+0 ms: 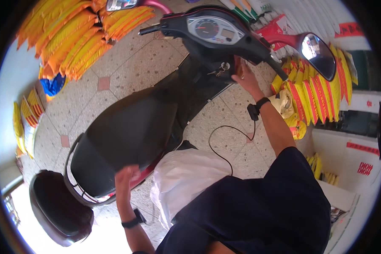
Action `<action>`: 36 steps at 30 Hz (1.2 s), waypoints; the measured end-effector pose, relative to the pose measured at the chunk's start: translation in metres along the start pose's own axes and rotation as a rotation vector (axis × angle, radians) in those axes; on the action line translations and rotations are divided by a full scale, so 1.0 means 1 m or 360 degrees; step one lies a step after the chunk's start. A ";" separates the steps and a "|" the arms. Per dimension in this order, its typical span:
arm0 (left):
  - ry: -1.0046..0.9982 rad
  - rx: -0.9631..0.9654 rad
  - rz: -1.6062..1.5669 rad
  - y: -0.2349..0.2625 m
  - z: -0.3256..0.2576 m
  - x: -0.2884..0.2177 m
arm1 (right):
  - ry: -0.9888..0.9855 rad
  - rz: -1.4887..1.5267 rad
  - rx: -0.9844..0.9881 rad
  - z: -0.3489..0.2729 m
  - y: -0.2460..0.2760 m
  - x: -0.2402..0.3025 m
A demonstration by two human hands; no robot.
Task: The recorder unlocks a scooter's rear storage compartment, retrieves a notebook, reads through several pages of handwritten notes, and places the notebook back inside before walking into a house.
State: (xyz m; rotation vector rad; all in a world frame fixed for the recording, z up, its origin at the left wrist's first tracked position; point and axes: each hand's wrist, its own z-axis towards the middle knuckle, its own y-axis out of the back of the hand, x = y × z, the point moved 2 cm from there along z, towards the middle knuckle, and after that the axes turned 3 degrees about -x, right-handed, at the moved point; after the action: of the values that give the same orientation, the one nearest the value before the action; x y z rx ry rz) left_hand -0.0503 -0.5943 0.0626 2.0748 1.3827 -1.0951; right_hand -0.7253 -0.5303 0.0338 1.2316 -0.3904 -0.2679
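Observation:
A black and red motor scooter stands in front of me, its dark seat (127,127) running toward the lower left. My right hand (247,79) reaches in beneath the right handlebar, beside the red inner edge of the front panel. Its thumb and fingers look apart, and the fingertips are partly hidden. Just left of it, a bunch of keys (222,69) hangs at the front panel. By the near side edge of the seat is my left hand (127,175); its fingers look bent but are blurred. A white plastic bag (184,175) lies between my body and the scooter.
Stacked orange and yellow sacks (72,36) stand at the far left, with more yellow and red sacks (311,95) at the right. The scooter's mirror (317,53) juts out near my right arm. A black cable (210,139) loops from my right wrist. A black top box (61,207) sits behind the seat.

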 end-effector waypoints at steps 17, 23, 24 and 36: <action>-0.1018 -0.0080 0.1479 -0.469 0.300 -0.104 | -0.0288 0.0020 0.0758 0.030 0.007 0.022; -0.1154 -0.0203 0.1516 -0.483 0.317 -0.086 | 0.0021 -0.0011 0.0369 0.034 0.018 0.022; -0.1173 -0.0174 0.1500 -0.485 0.319 -0.086 | 0.0054 0.0053 0.0285 0.032 0.016 0.017; -0.1529 -0.0003 0.1799 -0.453 0.303 -0.122 | -0.0164 0.0178 0.0611 0.019 -0.024 -0.012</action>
State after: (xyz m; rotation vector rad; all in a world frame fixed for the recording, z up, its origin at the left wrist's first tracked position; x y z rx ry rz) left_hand -0.5988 -0.6862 0.0133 1.4832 -0.2534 -1.1926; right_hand -0.7439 -0.5490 0.0141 1.5694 -0.6183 -0.1643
